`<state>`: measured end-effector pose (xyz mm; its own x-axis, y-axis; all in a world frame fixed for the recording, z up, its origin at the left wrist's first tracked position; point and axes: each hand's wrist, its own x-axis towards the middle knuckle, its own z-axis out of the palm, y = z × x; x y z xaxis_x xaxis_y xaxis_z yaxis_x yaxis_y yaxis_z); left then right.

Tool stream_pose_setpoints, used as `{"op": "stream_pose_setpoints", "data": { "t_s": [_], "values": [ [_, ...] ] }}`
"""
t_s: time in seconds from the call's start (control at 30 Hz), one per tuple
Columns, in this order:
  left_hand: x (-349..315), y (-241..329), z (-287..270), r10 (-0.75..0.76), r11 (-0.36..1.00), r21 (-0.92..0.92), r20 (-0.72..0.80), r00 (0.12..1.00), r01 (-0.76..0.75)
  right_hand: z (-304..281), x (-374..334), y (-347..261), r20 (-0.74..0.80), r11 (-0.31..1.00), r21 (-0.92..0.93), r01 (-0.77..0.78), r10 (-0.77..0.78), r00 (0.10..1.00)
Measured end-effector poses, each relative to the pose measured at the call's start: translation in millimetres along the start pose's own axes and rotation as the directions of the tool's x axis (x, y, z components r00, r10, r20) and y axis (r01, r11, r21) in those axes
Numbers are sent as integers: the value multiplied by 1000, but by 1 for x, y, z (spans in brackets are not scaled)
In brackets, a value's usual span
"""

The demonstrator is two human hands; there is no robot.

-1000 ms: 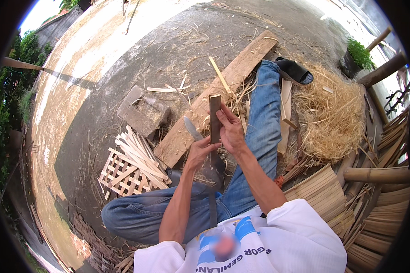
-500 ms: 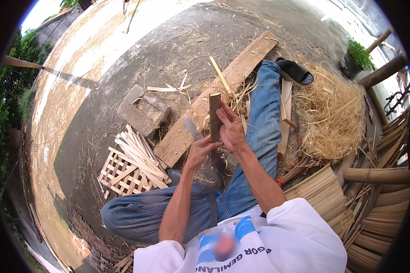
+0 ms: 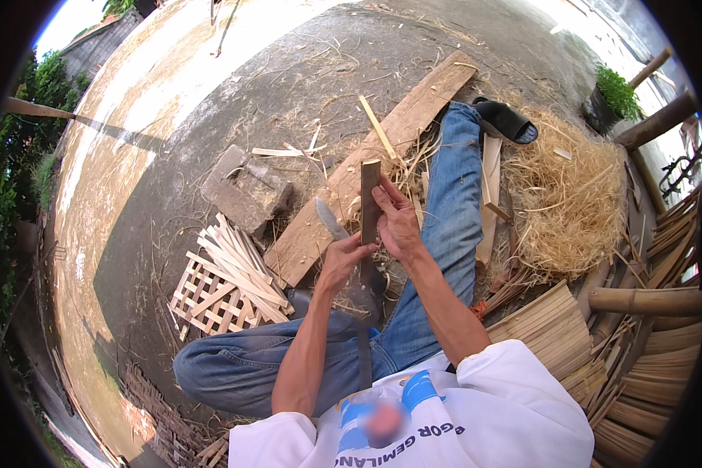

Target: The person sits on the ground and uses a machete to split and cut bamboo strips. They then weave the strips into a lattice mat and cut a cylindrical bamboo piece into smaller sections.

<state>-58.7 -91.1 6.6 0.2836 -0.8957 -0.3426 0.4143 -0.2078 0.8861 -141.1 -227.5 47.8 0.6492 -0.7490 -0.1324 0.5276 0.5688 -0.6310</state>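
A short flat bamboo piece (image 3: pixel 370 203), dark on its face and pale at the top end, stands nearly upright before me. My right hand (image 3: pixel 398 222) pinches its right edge between thumb and fingers. My left hand (image 3: pixel 343 259) is closed round a knife, its thumb reaching to the bamboo's lower end. The knife's grey blade (image 3: pixel 331 218) juts up and left out of that hand, apart from the bamboo. Its grip is hidden by my fingers. Below both hands a dark strip-like thing (image 3: pixel 365 351) runs toward my waist; I cannot make out what it is.
A long wooden plank (image 3: pixel 320 234) lies aslant beyond my hands. A concrete block (image 3: pixel 238 183), pale bamboo strips (image 3: pixel 238 269) and a woven lattice piece (image 3: pixel 187 300) sit left. At right are a heap of shavings (image 3: pixel 569 203), split bamboo (image 3: pixel 542 324) and my sandalled foot (image 3: pixel 507 122).
The bamboo piece and my right hand have shifted very slightly to the right. My left hand and the knife look unmoved.
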Motion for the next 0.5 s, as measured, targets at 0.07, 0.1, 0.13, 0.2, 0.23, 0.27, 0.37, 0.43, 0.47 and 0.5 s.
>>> {"op": "stream_pose_setpoints", "data": {
  "t_s": [0.07, 0.1, 0.13, 0.2, 0.23, 0.27, 0.37, 0.43, 0.47, 0.5],
  "values": [
    [0, 0, 1, 6, 1000, -5, -2, 1000, -6, -3, 1, 1, -5, 1000, 0, -5, 5, 1000],
    [0, 0, 1, 10, 1000, -7, -4, 1000, -10, -2, 1, 1, -7, 1000, -1, -8, 8, 1000],
    [0, 0, 1, 13, 1000, -8, -6, 1000, -13, -2, 1, 1, -10, 1000, 16, -13, 13, 1000],
    [0, 0, 1, 18, 1000, -9, -9, 1000, -18, -1, -1, 0, -18, 999, 50, -21, 22, 1000],
    [0, 0, 1, 12, 1000, 15, -10, 1000, -12, -1, -1, 0, -12, 998, 52, -19, 20, 1000],
    [0, 0, 0, 7, 999, 40, -12, 1000, -6, 0, -2, 0, -6, 998, 55, -16, 17, 1000],
    [-1, 2, 1, -1, 998, 63, -13, 1000, 2, -1, -1, 1, -7, 999, 47, -12, 12, 1000],
    [-1, 1, 1, 2, 999, 55, -10, 1000, -1, -2, 0, 1, -14, 999, 42, -13, 14, 1000],
    [-1, 1, 1, 6, 999, 47, -7, 1000, -5, -2, 0, 1, -17, 999, 42, -15, 16, 1000],
    [-1, 1, 1, 9, 999, 39, -4, 1000, -9, -3, 1, 2, -21, 999, 43, -18, 19, 1000]
  ]
}}
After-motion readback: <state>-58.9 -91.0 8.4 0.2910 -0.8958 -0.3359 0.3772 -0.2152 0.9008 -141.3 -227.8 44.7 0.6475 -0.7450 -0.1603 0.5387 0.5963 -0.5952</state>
